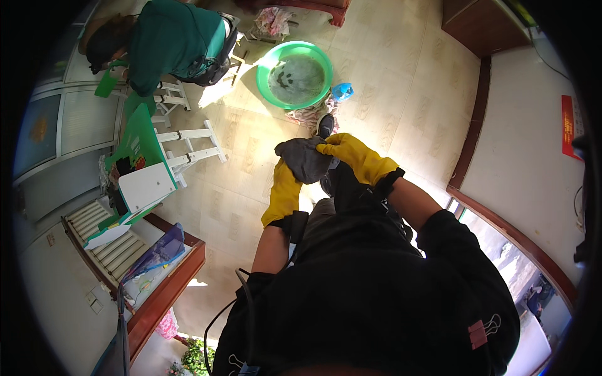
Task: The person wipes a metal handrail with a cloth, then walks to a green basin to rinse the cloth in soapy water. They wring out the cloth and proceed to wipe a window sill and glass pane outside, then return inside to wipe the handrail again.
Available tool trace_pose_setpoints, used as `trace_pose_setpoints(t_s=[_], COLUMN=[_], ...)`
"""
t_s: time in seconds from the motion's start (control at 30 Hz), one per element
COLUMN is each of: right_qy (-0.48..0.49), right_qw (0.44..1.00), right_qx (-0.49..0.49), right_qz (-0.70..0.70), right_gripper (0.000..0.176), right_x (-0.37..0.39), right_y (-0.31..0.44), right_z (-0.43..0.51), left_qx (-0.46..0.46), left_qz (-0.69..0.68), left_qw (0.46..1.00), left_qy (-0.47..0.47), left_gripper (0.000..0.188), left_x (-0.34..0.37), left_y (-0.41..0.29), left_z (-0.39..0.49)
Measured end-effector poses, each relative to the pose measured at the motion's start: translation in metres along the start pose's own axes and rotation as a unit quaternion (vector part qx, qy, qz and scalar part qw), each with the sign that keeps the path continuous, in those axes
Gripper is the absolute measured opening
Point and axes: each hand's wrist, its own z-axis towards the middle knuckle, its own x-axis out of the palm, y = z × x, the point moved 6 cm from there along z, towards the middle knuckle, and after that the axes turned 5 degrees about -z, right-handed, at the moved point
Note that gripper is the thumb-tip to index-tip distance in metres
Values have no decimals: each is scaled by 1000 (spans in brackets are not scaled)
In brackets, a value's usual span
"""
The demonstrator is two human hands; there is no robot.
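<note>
Both my hands wear yellow rubber gloves and hold a dark grey cloth (304, 159) in front of my body. My left hand (284, 190) grips its left lower side, with the fingertips hidden by the cloth. On the upper right edge, my right hand (350, 152) pinches the cloth between thumb and fingers. Beyond it, a green plastic basin (262, 80) of sudsy water stands on the floor. A crumpled patterned cloth (305, 116) lies against the basin's near side, beside a blue plastic bottle (342, 91).
A person in a green top (176, 42) bends at the upper left near white folding legs (190, 152) and a green board (141, 136). A wooden-edged ledge (164, 291) juts in at the lower left. A wooden cabinet (489, 28) stands at the upper right.
</note>
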Motion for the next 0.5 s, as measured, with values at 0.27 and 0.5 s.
trace_pose_setpoints(t_s=[0.27,0.5], right_qy=[-133,-154], right_qw=[933,928], right_qx=[48,76], right_qz=[331,331], right_gripper=[32,37], right_x=[-60,-86], right_y=[5,38], right_z=[152,238], left_qx=[-522,-568], left_qz=[-586,-518], left_qw=[582,589], left_qy=[-214,-250], left_gripper=[37,32], left_x=[-10,-40], left_y=[131,167], left_z=[71,159])
